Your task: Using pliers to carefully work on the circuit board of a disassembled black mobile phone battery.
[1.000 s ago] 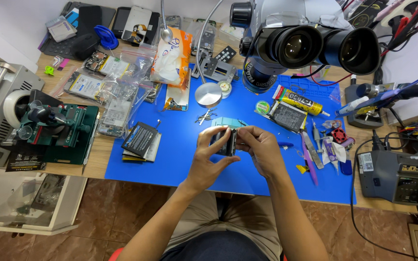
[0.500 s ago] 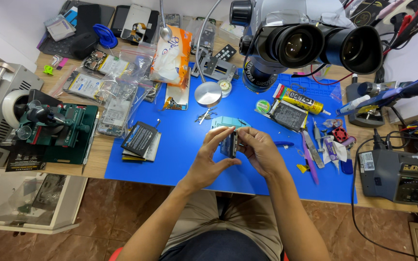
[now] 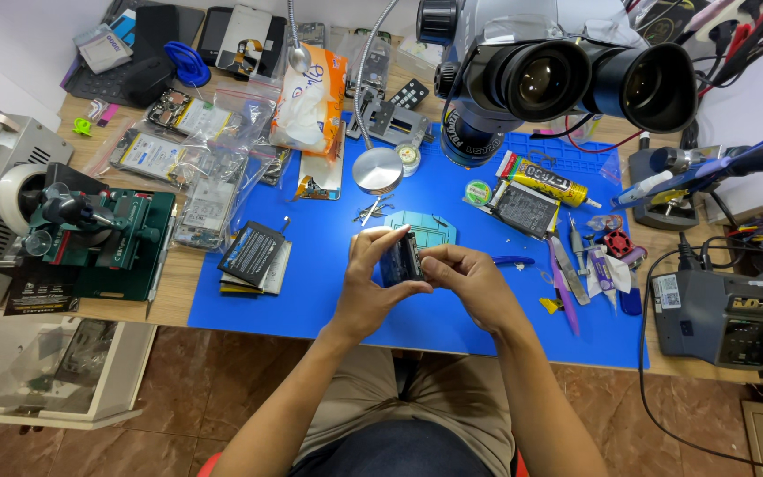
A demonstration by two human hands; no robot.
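Note:
Both of my hands hold a small dark opened phone (image 3: 400,259) above the blue work mat (image 3: 311,291). My left hand (image 3: 366,284) grips its left edge with thumb and fingers. My right hand (image 3: 470,278) grips the right edge, fingers curled over it. Just behind the phone lies a teal rectangular part (image 3: 430,228) on the mat. Most of the phone is hidden by my fingers.
A stereo microscope (image 3: 567,79) hangs over the mat's far right. Tweezers, a yellow glue tube (image 3: 545,181) and small tools lie right of my hands. Stacked batteries (image 3: 253,256) sit left, a green fixture (image 3: 108,238) far left, a grey soldering station (image 3: 717,318) at right.
My hands have shifted only slightly around the phone, staying in the same spot over the mat.

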